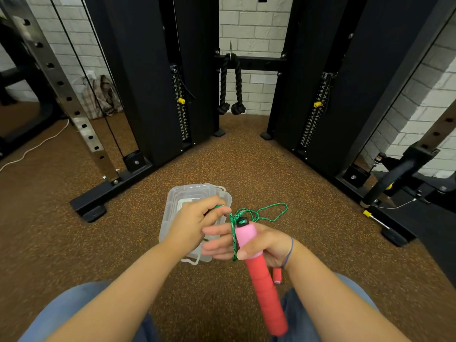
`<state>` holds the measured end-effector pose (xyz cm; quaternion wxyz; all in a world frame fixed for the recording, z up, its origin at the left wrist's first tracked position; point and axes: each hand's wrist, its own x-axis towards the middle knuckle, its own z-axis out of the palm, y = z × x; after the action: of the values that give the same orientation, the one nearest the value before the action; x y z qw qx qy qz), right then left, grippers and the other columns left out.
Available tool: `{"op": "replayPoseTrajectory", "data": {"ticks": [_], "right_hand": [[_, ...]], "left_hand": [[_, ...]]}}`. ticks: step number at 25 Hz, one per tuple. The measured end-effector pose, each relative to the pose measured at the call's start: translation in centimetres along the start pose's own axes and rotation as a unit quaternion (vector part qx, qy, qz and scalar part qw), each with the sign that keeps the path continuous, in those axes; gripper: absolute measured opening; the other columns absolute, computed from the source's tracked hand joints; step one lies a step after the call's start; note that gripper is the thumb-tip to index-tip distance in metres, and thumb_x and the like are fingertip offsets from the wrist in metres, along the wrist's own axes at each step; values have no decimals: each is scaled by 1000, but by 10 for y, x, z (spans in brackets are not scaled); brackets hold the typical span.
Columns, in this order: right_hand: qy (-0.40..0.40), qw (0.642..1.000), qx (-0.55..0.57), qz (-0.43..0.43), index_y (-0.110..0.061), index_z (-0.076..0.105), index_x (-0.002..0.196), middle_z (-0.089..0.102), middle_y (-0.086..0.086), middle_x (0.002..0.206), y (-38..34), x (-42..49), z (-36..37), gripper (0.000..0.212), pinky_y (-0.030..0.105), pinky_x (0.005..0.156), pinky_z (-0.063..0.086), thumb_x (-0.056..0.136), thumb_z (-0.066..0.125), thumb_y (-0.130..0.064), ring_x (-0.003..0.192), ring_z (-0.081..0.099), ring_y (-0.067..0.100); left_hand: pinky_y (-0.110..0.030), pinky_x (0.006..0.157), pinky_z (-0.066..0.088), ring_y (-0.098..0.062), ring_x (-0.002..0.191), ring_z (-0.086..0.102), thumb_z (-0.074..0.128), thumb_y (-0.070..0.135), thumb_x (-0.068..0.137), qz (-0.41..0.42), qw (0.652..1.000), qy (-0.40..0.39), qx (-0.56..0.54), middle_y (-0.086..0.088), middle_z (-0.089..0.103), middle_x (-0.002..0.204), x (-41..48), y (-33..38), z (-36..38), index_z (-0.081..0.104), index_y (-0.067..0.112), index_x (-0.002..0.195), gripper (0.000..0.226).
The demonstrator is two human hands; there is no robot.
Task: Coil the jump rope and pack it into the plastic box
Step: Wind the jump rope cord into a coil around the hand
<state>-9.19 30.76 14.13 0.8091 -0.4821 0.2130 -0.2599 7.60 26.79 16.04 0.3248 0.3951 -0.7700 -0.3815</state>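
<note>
My right hand [256, 245] grips a jump rope handle [261, 280], pink at the top and red below, held upright and tilted toward me. The green rope [271, 213] leaves the handle's black tip, wraps down around my right fingers and loops loosely on the floor behind. My left hand [195, 220] pinches the green rope just left of the handle tip. The clear plastic box [197, 193] lies on the floor under and behind my left hand, partly hidden by it. A second handle's end [276, 275] peeks out below my right wrist.
A black cable machine with two weight stacks [182, 112] and a hanging black rope attachment [232, 90] stands ahead. Its base feet [91, 208] lie left and right. A white cable [37, 146] runs on the brown speckled floor. My knees are at the bottom.
</note>
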Motion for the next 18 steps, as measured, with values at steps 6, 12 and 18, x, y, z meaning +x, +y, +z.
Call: {"op": "replayPoseTrajectory", "data": {"ticks": [6,12,18], "right_hand": [[-8,977,160,-141,-9,34,143,49,16,140,0,0,5,88,39,106,41,61,62,-5,130,47,27],[24,949,232,-212,-19,16,150,19,15,156,-8,-10,-13,98,41,119,10,60,53,-3,144,19,29],[104,938,231,-237,-20,18,150,24,11,156,-13,-13,-25,90,38,114,27,66,46,-4,144,21,27]], "left_hand": [[-1,52,37,-11,77,64,41,20,95,-101,971,-171,-134,2,70,81,-4,1,25,70,17,89,30],[-16,55,53,-6,66,70,39,21,97,-182,917,-280,-216,10,75,88,-13,9,28,55,25,106,19],[-24,74,57,-14,88,71,42,26,93,-223,852,-350,-320,3,71,110,-18,12,9,56,26,118,28]]}}
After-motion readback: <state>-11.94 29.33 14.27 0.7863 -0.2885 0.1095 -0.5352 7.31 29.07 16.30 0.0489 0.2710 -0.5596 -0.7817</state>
